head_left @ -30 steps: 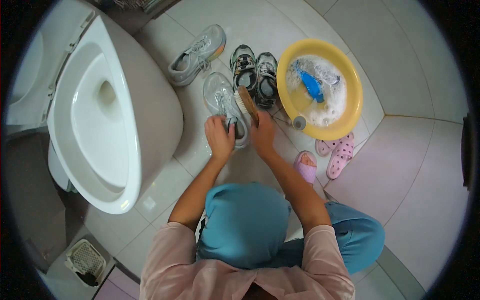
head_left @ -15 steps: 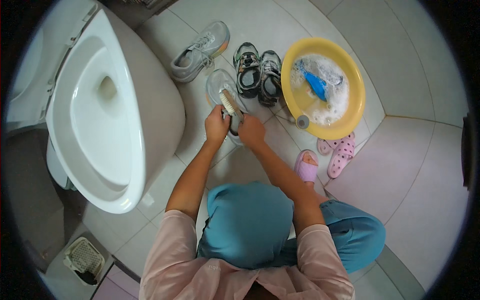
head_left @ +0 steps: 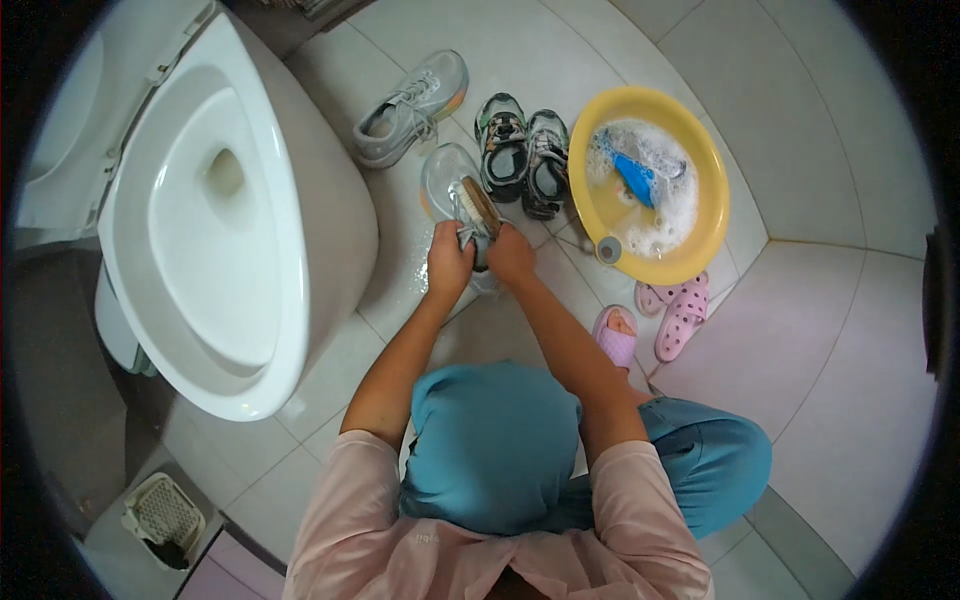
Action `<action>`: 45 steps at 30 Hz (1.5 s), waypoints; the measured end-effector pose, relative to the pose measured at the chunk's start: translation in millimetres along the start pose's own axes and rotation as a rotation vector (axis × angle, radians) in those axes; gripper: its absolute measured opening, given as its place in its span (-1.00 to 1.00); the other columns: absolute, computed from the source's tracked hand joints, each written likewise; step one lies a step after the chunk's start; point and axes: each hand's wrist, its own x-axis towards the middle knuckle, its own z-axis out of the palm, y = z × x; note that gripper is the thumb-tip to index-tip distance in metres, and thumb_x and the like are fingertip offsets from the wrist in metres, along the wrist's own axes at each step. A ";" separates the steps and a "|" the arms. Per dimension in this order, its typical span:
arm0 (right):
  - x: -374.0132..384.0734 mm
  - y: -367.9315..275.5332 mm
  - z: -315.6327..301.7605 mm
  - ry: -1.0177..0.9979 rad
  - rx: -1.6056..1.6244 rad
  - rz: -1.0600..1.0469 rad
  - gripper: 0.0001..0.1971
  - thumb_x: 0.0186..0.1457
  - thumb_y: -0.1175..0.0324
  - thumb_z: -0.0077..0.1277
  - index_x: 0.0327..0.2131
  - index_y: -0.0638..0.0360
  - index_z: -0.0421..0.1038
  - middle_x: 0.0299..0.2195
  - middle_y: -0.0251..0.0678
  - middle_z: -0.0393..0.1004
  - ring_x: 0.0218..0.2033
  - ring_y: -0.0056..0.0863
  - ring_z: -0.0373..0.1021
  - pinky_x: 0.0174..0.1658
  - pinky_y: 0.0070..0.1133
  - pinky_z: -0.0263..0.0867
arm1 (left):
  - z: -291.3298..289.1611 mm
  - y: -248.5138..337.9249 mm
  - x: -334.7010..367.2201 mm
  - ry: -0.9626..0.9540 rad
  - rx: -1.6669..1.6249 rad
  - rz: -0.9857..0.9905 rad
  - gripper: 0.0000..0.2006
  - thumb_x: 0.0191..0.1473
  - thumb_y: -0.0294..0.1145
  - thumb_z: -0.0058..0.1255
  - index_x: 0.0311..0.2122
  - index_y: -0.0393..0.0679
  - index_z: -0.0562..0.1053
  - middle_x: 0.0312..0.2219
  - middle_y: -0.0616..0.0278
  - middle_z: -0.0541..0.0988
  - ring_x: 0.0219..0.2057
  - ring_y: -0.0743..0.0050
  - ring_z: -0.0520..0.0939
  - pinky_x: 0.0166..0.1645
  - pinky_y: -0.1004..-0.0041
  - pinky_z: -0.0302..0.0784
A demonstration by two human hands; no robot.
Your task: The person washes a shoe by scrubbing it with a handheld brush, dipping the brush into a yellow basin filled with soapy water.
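A wet light-grey sneaker rests on the floor tiles between my hands, toe pointing away from me. My left hand is closed on the left side of the sneaker, by its laces and opening. In my right hand is a scrub brush with a wooden back and pale bristles. The bristles face left and lie against the sneaker's upper near the laces. My hands partly hide the heel and the brush's handle. The matching grey sneaker stands farther away to the left.
Just right of the brush stands a pair of dark-and-grey sneakers. Beyond them a yellow basin holds sudsy water and a blue object. Pink polka-dot clogs lie by the basin. A white toilet takes up the left side.
The brush has turned, its wooden back now showing more, and it has shifted slightly right along the sneaker. Both hands have moved a little right. Water drops show on the tiles left of the sneaker.
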 end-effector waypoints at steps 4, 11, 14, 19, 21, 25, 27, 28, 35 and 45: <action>2.8 1.3 7.2 0.053 0.012 -0.029 -0.70 -0.07 0.34 0.05 -0.22 0.24 0.36 -0.25 0.00 0.48 -0.16 -0.05 0.41 -0.12 -0.23 0.30 | 0.6 -5.5 1.2 -0.026 0.029 0.031 -0.68 -0.13 -0.56 0.08 -0.20 -0.28 0.33 -0.29 -0.07 0.43 -0.24 -0.06 0.49 -0.15 0.25 0.40; 3.6 3.8 5.4 0.062 -0.029 -0.054 -0.67 -0.13 0.35 0.06 -0.21 0.20 0.38 -0.30 -0.06 0.50 -0.18 -0.09 0.42 -0.14 -0.27 0.32 | -2.6 -7.6 -0.8 -0.125 -0.023 -0.002 -0.58 -0.19 -0.62 0.06 -0.14 -0.26 0.27 -0.20 -0.07 0.35 -0.15 -0.15 0.44 -0.07 0.21 0.38; 0.3 7.8 0.8 0.033 0.070 -0.064 -0.67 -0.15 0.35 0.05 -0.21 0.17 0.41 -0.29 -0.07 0.50 -0.19 -0.09 0.43 -0.13 -0.27 0.32 | -3.8 -7.4 -2.9 -0.126 0.012 0.080 -0.55 -0.17 -0.62 0.09 -0.10 -0.25 0.26 -0.15 -0.07 0.33 -0.17 -0.10 0.46 -0.10 0.25 0.38; 4.2 6.2 -3.2 -0.001 -0.013 -0.081 -0.75 -0.13 0.38 0.03 -0.29 0.17 0.46 -0.31 -0.11 0.53 -0.22 -0.14 0.46 -0.17 -0.29 0.34 | -1.8 -5.4 -6.1 -0.128 0.040 0.084 -0.53 -0.19 -0.63 0.10 -0.10 -0.26 0.24 -0.12 -0.08 0.31 -0.07 -0.10 0.40 -0.02 0.28 0.35; 6.4 3.7 0.0 -0.016 -0.137 -0.116 -0.77 -0.11 0.36 0.04 -0.30 0.16 0.49 -0.33 -0.13 0.54 -0.25 -0.17 0.48 -0.21 -0.31 0.36 | -2.3 -9.4 -6.9 -0.126 0.040 0.090 -0.53 -0.18 -0.62 0.11 -0.10 -0.27 0.24 -0.11 -0.08 0.31 -0.07 -0.11 0.40 -0.01 0.26 0.35; 5.2 -0.5 7.8 0.017 -0.190 -0.209 -0.79 -0.17 0.41 -0.04 -0.41 0.26 0.50 -0.39 -0.02 0.51 -0.30 -0.05 0.46 -0.23 -0.26 0.35 | -7.1 -13.8 -11.2 -0.101 0.025 0.057 -0.52 -0.22 -0.60 0.13 -0.12 -0.32 0.24 -0.11 -0.08 0.30 -0.05 -0.15 0.38 0.06 0.20 0.31; 6.7 0.4 10.7 0.073 -0.247 -0.259 -0.80 -0.19 0.38 -0.03 -0.47 0.28 0.50 -0.42 0.00 0.51 -0.34 -0.04 0.47 -0.27 -0.27 0.37 | -3.2 -3.0 -19.8 -0.008 0.134 0.066 -0.51 -0.20 -0.53 0.15 -0.11 -0.33 0.24 -0.07 -0.11 0.28 -0.03 -0.16 0.38 0.05 0.19 0.32; 8.4 2.1 10.3 0.074 -0.248 -0.260 -0.80 -0.19 0.38 -0.03 -0.47 0.28 0.50 -0.42 0.00 0.51 -0.34 -0.04 0.47 -0.27 -0.27 0.37 | -2.0 1.8 -23.1 0.084 0.244 0.073 -0.48 -0.19 -0.46 0.18 -0.10 -0.34 0.24 -0.02 -0.14 0.26 -0.01 -0.16 0.37 0.05 0.18 0.33; 22.5 15.9 -13.0 0.014 0.106 -0.098 -0.62 -0.22 0.15 0.07 -0.41 0.30 0.50 -0.41 0.01 0.51 -0.33 -0.06 0.47 -0.26 -0.27 0.35 | -5.0 21.7 -23.9 -0.395 0.241 -0.509 -0.54 -0.05 -0.19 0.04 -0.18 -0.39 0.31 -0.19 -0.33 0.46 -0.15 -0.20 0.52 -0.06 0.08 0.42; -4.5 1.8 -47.6 0.138 0.026 -0.238 -0.69 -0.15 0.18 0.05 -0.38 0.20 0.37 -0.45 -0.02 0.48 -0.35 -0.03 0.43 -0.26 -0.24 0.31 | 11.0 21.9 -11.4 -0.064 0.248 -0.249 -0.76 0.02 -0.38 -0.13 -0.34 -0.41 0.32 -0.52 -0.29 0.52 -0.44 -0.31 0.56 -0.27 0.00 0.46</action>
